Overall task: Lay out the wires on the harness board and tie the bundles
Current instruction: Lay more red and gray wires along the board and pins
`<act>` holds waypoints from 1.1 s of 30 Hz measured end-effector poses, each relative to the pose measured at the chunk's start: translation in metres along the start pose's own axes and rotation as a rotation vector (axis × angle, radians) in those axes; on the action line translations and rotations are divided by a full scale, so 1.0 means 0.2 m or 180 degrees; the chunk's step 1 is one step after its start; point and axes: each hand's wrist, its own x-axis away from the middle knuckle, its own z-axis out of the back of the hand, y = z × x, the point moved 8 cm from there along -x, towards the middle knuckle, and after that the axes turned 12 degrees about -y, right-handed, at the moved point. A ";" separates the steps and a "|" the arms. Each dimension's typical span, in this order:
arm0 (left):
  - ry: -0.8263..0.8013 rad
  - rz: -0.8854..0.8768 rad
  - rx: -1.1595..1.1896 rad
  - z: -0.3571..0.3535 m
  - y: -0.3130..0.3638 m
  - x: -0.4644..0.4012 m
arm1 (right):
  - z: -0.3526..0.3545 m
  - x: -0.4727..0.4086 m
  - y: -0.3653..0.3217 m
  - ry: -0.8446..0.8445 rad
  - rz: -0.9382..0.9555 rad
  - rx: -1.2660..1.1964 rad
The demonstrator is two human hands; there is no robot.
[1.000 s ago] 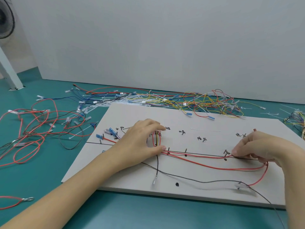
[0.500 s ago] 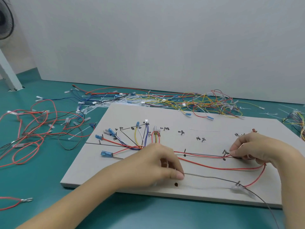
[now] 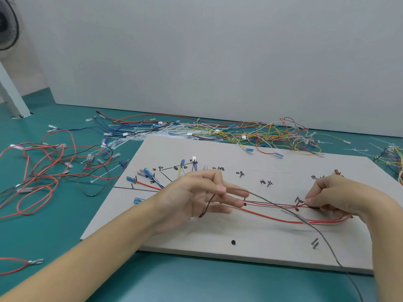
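The white harness board (image 3: 218, 240) lies on the teal table, marked with black lines and labels. Several wires with blue terminals (image 3: 148, 172) fan out at its left. My left hand (image 3: 194, 199) is raised over the board's middle and pinches a thin dark wire (image 3: 283, 209), which arcs right and runs off the board's near right edge. My right hand (image 3: 333, 197) pinches red wires (image 3: 272, 217) against the board at its right side. The red wires sag toward me between both hands.
Loose red and black wires (image 3: 43, 171) sprawl left of the board. A tangle of yellow, red, blue and white wires (image 3: 250, 132) lies behind it along the grey wall. One red wire with a metal terminal (image 3: 32, 262) sits near left. A fan (image 3: 6, 25) stands far left.
My left hand left the red bundle at the board's middle, dropped to the dark wire near the front edge, then lifted it up off the board. My right hand stayed in place.
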 end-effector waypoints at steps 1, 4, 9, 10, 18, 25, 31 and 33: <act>-0.0022 -0.0016 0.0062 0.00 0.01 0.00 | -0.01 0.01 0.00 0.0001 0.0028 -0.0064; 0.0077 0.0100 -0.0094 0.02 0.00 0.00 | -0.03 0.02 -0.01 -0.0053 0.0108 -0.0187; 0.0080 0.0481 -0.0773 -0.01 -0.09 -0.03 | -0.05 0.02 -0.02 -0.0089 0.0134 -0.0286; 0.0010 0.0470 -0.0924 -0.03 -0.10 -0.03 | -0.06 0.03 -0.02 -0.0097 0.0121 -0.0306; 0.0181 0.0201 -0.0601 -0.02 -0.12 -0.05 | -0.05 0.03 -0.05 -0.0009 0.0140 0.0048; -0.0031 0.0264 0.0130 -0.01 -0.13 -0.05 | -0.04 0.03 -0.04 0.0054 0.0078 0.0135; -0.0122 0.0048 0.0717 0.05 -0.05 -0.02 | -0.04 0.02 -0.02 -0.0042 -0.0022 0.0091; -0.0224 0.0065 0.0616 0.05 -0.03 -0.01 | -0.04 0.02 -0.02 -0.0055 -0.0023 0.0081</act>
